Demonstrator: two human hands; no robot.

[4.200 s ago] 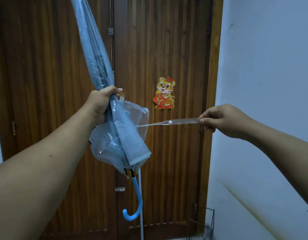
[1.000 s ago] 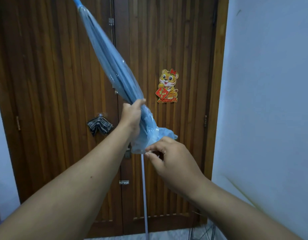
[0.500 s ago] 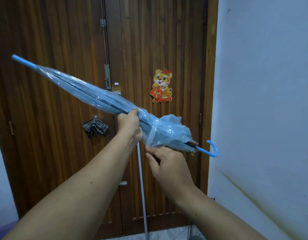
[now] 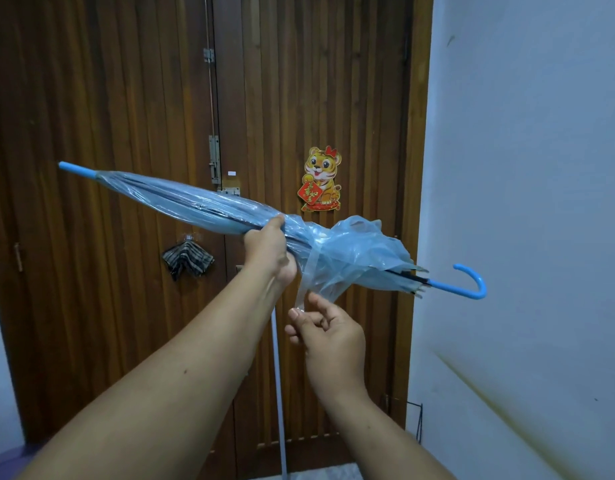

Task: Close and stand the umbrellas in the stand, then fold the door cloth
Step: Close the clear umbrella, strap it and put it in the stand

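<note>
A closed clear blue umbrella (image 4: 202,207) lies nearly level in front of the door, its blue tip at the left and its blue hooked handle (image 4: 472,284) at the right. My left hand (image 4: 269,252) grips it around the middle. A clear strap (image 4: 311,268) is wound around the bunched canopy. My right hand (image 4: 325,329) sits just below, pinching the strap's loose end between thumb and fingers. A striped cloth (image 4: 187,261) hangs from a hook on the door, left of my left hand. A black wire stand (image 4: 418,424) shows partly at the lower right.
A dark wooden double door (image 4: 126,116) fills the view, with a tiger sticker (image 4: 321,180) on it. A white pole (image 4: 278,393) leans against the door below my hands. A pale wall (image 4: 527,202) stands close on the right.
The umbrella swung from upright to nearly level, with the handle now pointing right. The strap went from stretched out to wound around the canopy. My right hand now holds the strap's end below it.
</note>
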